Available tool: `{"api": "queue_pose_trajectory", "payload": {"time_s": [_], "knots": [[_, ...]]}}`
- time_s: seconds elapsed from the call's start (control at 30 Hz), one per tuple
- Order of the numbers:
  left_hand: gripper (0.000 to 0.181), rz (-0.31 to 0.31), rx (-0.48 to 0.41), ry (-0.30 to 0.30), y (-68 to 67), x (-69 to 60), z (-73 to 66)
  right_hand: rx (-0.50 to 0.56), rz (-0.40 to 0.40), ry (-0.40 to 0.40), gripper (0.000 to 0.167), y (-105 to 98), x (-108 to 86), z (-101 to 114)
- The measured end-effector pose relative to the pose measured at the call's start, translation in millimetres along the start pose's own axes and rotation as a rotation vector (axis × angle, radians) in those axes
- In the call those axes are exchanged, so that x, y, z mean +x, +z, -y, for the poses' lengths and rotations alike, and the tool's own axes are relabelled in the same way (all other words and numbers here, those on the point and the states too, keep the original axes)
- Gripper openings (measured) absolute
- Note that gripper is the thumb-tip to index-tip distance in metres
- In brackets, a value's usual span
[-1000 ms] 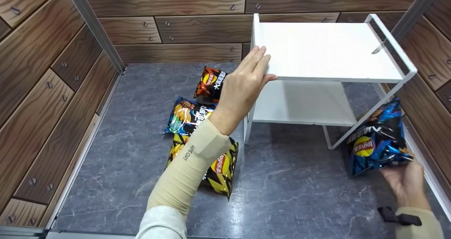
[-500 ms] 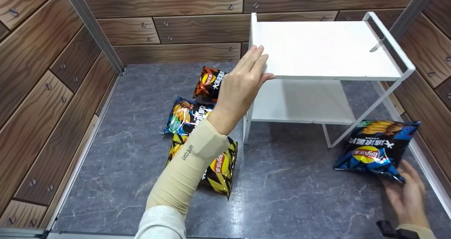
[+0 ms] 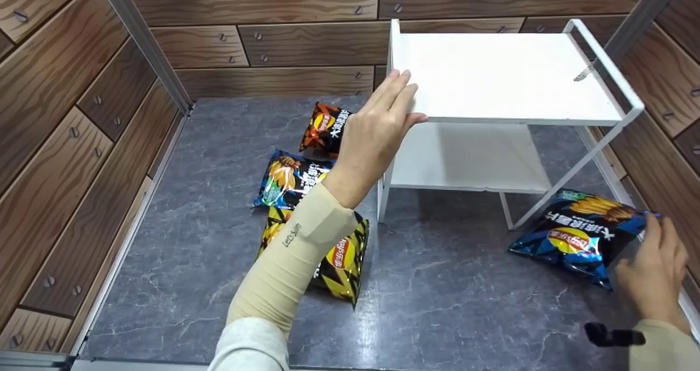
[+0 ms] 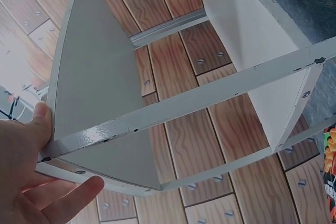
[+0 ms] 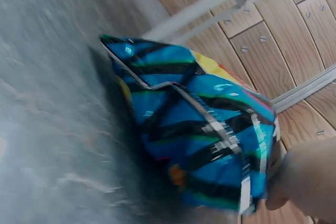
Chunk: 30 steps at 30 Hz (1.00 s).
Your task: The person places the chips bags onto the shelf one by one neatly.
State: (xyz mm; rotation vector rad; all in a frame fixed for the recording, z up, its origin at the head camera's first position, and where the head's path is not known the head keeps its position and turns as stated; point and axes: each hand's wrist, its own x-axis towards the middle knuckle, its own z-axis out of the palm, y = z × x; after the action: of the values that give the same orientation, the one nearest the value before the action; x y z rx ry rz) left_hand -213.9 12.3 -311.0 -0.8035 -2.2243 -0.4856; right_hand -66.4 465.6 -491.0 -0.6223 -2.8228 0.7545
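Chip bag (image 3: 581,238): likely light, slick, crushable; pinch by edge | right hand (image 3: 656,267) at it, hold unclear | left hand (image 3: 377,130): straight-fingered on rack (image 3: 508,75)

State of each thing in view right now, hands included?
White rack: standing upright.
Left hand: resting on the rack's near left corner.
Right blue bag: tilted, printed front showing.
Right hand: at the right blue bag's edge, grip unclear.
Left blue bag: lying front up, partly hidden.
Yellow bag: lying front up, partly hidden.
Orange bag: lying front up, partly hidden.
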Motion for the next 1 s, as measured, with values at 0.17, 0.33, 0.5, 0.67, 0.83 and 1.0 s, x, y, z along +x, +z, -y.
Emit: {"api": "queue_pose_trajectory", "payload": {"time_s": [0.17, 0.33, 0.5, 0.67, 0.83, 1.0], "knots": [[0.048, 0.002, 0.002, 0.003, 2.5, -1.1, -0.1, -0.154, 0.092, -0.222, 0.110, -3, 18.9, 0], [0.048, -0.011, 0.010, 0.003, 2.9, -0.5, 0.3, -0.211, 0.156, -0.413, 0.111, 1, 33.2, -4], [0.049, -0.012, 0.007, 0.002, 2.0, 0.4, 1.6, -0.240, 0.233, -0.439, 0.107, 7, 38.9, -8], [0.049, -0.027, 0.013, 0.004, 1.7, 0.3, 1.5, -0.247, 0.190, -0.468, 0.107, 11, 37.3, -14], [0.050, -0.032, 0.022, 0.008, 2.3, 0.0, 1.6, -0.233, 0.166, -0.482, 0.114, 15, 33.9, -21], [0.050, -0.022, 0.021, 0.006, 2.9, -0.1, 1.1, -0.224, 0.154, -0.461, 0.106, 15, 31.9, -26]]}}
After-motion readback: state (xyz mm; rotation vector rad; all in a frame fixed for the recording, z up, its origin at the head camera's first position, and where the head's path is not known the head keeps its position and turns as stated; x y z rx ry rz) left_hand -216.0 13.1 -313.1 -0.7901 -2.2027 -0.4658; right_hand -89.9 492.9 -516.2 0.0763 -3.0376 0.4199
